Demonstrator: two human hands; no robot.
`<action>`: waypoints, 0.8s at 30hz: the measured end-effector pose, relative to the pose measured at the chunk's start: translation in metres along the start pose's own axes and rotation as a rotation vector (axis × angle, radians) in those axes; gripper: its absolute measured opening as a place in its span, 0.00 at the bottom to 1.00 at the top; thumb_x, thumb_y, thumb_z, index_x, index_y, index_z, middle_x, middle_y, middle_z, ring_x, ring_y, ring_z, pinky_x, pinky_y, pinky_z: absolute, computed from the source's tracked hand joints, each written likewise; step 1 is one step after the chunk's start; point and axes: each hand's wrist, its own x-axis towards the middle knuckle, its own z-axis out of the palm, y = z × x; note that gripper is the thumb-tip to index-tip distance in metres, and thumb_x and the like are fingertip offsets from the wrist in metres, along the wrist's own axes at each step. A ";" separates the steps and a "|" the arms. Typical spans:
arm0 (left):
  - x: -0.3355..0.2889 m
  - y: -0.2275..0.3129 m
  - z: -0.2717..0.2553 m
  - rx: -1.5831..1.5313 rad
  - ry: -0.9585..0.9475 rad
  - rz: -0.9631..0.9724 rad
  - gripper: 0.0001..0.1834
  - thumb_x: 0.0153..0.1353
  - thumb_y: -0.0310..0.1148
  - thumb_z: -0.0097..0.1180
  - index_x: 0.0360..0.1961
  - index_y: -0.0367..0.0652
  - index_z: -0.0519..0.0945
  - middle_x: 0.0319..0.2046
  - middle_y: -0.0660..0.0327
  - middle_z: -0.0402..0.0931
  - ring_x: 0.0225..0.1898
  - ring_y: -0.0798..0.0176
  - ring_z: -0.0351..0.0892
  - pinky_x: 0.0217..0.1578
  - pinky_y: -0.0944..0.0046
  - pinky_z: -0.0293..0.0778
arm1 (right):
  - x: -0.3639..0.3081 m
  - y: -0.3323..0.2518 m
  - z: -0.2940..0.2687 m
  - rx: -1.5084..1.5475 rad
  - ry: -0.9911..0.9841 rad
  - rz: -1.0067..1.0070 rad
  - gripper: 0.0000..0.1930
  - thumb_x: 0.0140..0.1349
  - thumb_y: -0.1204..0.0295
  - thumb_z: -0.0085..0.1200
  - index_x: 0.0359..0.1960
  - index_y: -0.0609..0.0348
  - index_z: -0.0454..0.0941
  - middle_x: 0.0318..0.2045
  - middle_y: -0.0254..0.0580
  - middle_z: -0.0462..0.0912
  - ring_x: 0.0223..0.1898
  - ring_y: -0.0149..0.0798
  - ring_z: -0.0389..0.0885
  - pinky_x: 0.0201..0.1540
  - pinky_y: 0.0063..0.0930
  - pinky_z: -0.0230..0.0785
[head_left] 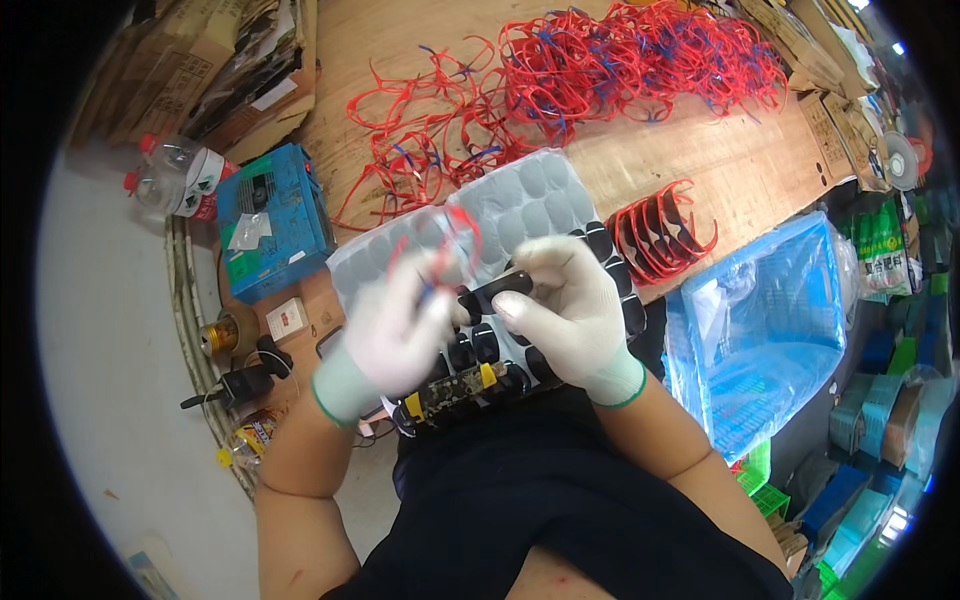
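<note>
Head view: the gloved right hand [575, 310] pinches a dark lens [512, 284] over the grey tray [520, 205]; just left, the blurred left hand [388, 325] grips a red frame [462, 218].

A wooden table [755, 165] holds a pile of red frames [640, 65] at the top, a blue box [275, 225] at left and gray trays [522, 197] in the middle.

Left of the grip are a small white box [287, 319], a blue box [295, 215] and red-capped clear bottles [158, 190], with stacked cardboard [180, 70] farther forward, while to its right sit a blue crate [770, 345] and, farther out, a green bag [882, 248].
</note>
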 end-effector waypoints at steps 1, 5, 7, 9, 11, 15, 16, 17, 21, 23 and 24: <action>-0.011 -0.003 0.009 0.069 -0.060 0.100 0.16 0.69 0.24 0.44 0.56 0.34 0.70 0.31 0.56 0.83 0.29 0.68 0.83 0.34 0.66 0.80 | -0.001 0.001 0.002 -0.038 -0.003 -0.017 0.21 0.64 0.81 0.60 0.59 0.64 0.72 0.44 0.40 0.82 0.40 0.24 0.81 0.42 0.20 0.75; -0.023 0.001 0.027 -0.072 -0.005 0.062 0.12 0.71 0.29 0.43 0.49 0.32 0.73 0.29 0.57 0.83 0.27 0.67 0.83 0.32 0.66 0.80 | -0.002 -0.003 0.007 0.013 -0.044 0.040 0.13 0.64 0.81 0.59 0.50 0.67 0.77 0.38 0.37 0.83 0.34 0.23 0.81 0.37 0.19 0.75; -0.032 0.004 0.033 -0.140 0.054 0.020 0.12 0.72 0.30 0.43 0.47 0.32 0.73 0.28 0.57 0.84 0.26 0.67 0.83 0.32 0.66 0.80 | -0.001 -0.013 0.010 0.177 -0.031 0.172 0.13 0.66 0.78 0.58 0.51 0.67 0.73 0.37 0.38 0.81 0.32 0.25 0.79 0.36 0.21 0.75; -0.044 0.007 0.034 -0.275 0.064 0.044 0.09 0.70 0.28 0.48 0.44 0.33 0.77 0.28 0.56 0.85 0.29 0.65 0.86 0.34 0.66 0.81 | 0.001 -0.013 0.012 0.210 -0.054 0.207 0.15 0.66 0.74 0.59 0.50 0.67 0.72 0.37 0.38 0.80 0.32 0.27 0.78 0.37 0.22 0.74; -0.055 0.008 0.035 -0.339 -0.037 0.022 0.09 0.70 0.28 0.49 0.43 0.34 0.78 0.29 0.57 0.85 0.29 0.65 0.86 0.34 0.66 0.82 | -0.006 -0.024 -0.001 0.197 -0.281 0.446 0.17 0.68 0.64 0.58 0.48 0.67 0.77 0.34 0.39 0.81 0.30 0.27 0.77 0.36 0.24 0.71; -0.075 0.001 0.039 -0.346 -0.091 0.094 0.09 0.70 0.29 0.51 0.43 0.34 0.78 0.27 0.58 0.84 0.28 0.65 0.86 0.34 0.68 0.81 | -0.027 -0.022 0.001 0.278 -0.332 0.567 0.16 0.69 0.62 0.56 0.42 0.68 0.81 0.28 0.38 0.81 0.28 0.29 0.77 0.33 0.24 0.69; -0.079 0.000 0.040 -0.346 -0.060 0.080 0.09 0.70 0.29 0.51 0.43 0.34 0.78 0.26 0.58 0.84 0.27 0.65 0.85 0.32 0.68 0.80 | -0.031 -0.021 0.005 0.285 -0.316 0.537 0.16 0.70 0.62 0.56 0.40 0.68 0.81 0.28 0.38 0.80 0.27 0.29 0.76 0.33 0.24 0.69; -0.081 0.000 0.042 -0.345 -0.030 0.065 0.09 0.70 0.29 0.50 0.43 0.34 0.78 0.25 0.59 0.83 0.26 0.65 0.85 0.31 0.68 0.80 | -0.034 -0.019 0.009 0.292 -0.301 0.506 0.16 0.70 0.62 0.55 0.39 0.68 0.80 0.27 0.38 0.80 0.26 0.30 0.75 0.33 0.24 0.68; -0.086 0.002 0.048 -0.206 0.069 0.140 0.10 0.71 0.30 0.49 0.41 0.33 0.79 0.22 0.60 0.81 0.22 0.66 0.82 0.27 0.67 0.77 | -0.044 -0.001 0.012 0.352 -0.244 0.560 0.16 0.70 0.61 0.55 0.35 0.66 0.79 0.26 0.38 0.78 0.26 0.29 0.74 0.32 0.24 0.68; -0.090 0.000 0.047 -0.154 0.076 0.173 0.10 0.71 0.29 0.49 0.41 0.34 0.79 0.21 0.60 0.81 0.21 0.66 0.82 0.25 0.67 0.77 | -0.046 -0.003 0.013 0.328 -0.238 0.604 0.16 0.70 0.61 0.55 0.35 0.66 0.78 0.25 0.37 0.78 0.25 0.29 0.74 0.31 0.24 0.68; -0.091 0.000 0.047 -0.129 0.080 0.195 0.10 0.71 0.29 0.49 0.41 0.34 0.79 0.20 0.61 0.80 0.21 0.66 0.82 0.25 0.68 0.76 | -0.047 -0.002 0.013 0.312 -0.236 0.593 0.16 0.70 0.61 0.55 0.35 0.66 0.78 0.26 0.37 0.78 0.26 0.29 0.74 0.31 0.24 0.67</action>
